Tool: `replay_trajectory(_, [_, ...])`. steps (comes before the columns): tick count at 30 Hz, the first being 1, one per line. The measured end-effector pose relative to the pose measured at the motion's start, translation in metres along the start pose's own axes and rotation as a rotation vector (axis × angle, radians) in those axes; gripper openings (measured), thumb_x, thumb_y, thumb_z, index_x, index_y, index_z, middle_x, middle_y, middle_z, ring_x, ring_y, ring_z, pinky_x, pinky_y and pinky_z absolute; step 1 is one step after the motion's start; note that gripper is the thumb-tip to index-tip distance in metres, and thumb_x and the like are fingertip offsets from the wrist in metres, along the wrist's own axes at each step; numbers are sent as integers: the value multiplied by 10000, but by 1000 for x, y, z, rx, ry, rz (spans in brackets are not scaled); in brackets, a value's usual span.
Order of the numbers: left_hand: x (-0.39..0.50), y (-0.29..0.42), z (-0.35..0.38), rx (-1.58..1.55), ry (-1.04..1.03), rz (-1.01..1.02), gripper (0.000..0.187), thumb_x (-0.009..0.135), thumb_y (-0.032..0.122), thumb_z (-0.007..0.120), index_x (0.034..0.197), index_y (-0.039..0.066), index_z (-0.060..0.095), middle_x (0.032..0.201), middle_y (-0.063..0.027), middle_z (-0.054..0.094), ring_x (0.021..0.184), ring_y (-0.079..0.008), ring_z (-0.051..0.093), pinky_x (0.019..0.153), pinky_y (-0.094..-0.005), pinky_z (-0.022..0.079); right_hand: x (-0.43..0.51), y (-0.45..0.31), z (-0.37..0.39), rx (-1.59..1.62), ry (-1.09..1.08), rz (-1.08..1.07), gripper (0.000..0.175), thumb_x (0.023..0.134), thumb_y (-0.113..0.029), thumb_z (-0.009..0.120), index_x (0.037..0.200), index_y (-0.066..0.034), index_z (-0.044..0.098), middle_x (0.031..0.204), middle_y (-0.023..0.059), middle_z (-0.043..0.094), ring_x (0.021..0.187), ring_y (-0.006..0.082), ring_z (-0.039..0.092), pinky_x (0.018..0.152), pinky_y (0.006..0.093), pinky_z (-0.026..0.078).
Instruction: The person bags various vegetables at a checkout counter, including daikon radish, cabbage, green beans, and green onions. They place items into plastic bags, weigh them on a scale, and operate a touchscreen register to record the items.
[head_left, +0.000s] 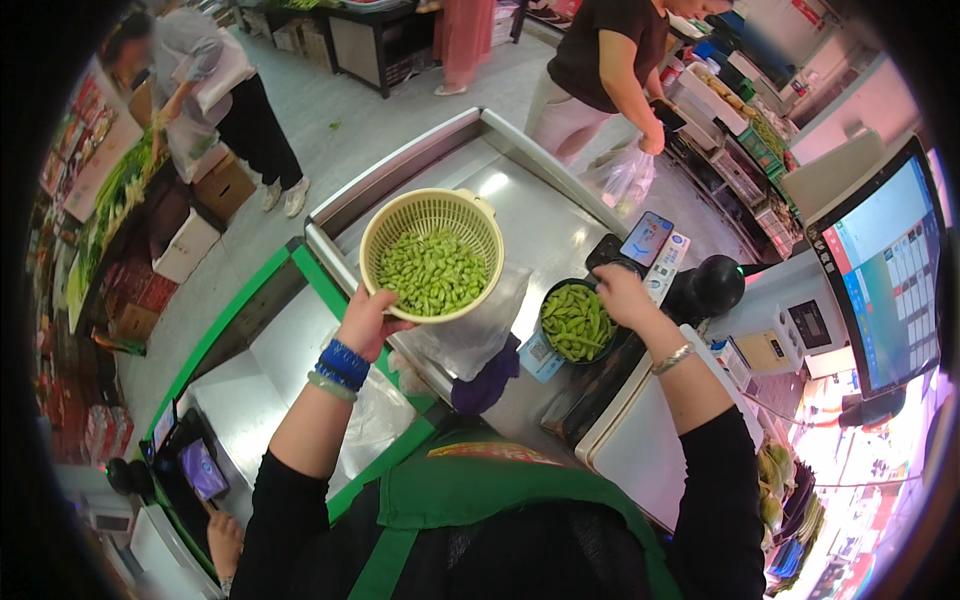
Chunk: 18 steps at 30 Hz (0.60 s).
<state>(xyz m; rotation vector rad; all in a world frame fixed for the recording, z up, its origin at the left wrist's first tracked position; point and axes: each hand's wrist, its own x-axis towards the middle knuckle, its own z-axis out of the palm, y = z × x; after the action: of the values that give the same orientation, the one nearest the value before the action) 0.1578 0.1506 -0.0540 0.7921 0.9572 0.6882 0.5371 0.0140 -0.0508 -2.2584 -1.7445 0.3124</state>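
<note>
My left hand (367, 324) grips the near-left rim of a pale yellow plastic colander (371, 259), tilted above the steel counter. Shelled green soybeans (435, 274) fill its bottom. My right hand (628, 298) is curled at the upper right rim of a dark round bowl (545, 294) and appears to hold it; the fingertips are partly hidden. Green soybean pods (576, 322) fill the bowl. Between the two containers lie a clear plastic bag (469, 345) and a purple cloth (487, 382). A blue card with a printed code (541, 356) lies beside the bowl.
A phone-like payment screen (646, 238) and a black scanner (716, 285) stand beyond my right hand, with a monitor (885, 262) farther right. The raised metal counter edge (555, 169) runs ahead. One person (607, 67) holds a plastic bag; another (240, 105) bends over vegetables.
</note>
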Motion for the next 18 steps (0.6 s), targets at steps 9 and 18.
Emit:
replay_trajectory(9, [175, -43, 143, 172, -46, -47, 448, 847, -3, 501, 1280, -1, 385, 1074, -193, 617, 764, -285, 684, 559, -333, 601, 16, 0, 43, -258, -353, -29, 368, 765, 10, 515, 1127, 64, 563, 1063, 215, 603, 1009, 371, 578, 916, 404, 468])
replay_trajectory(18, [201, -115, 194, 14, -305, -312, 440, 905, 250, 614, 1234, -18, 499, 1073, -151, 626, 843, -261, 669, 734, -359, 582, -7, -37, 52, -49, -319, -309, 296, 863, -41, 467, 1121, 60, 569, 1188, 211, 558, 1138, 342, 523, 953, 412, 457])
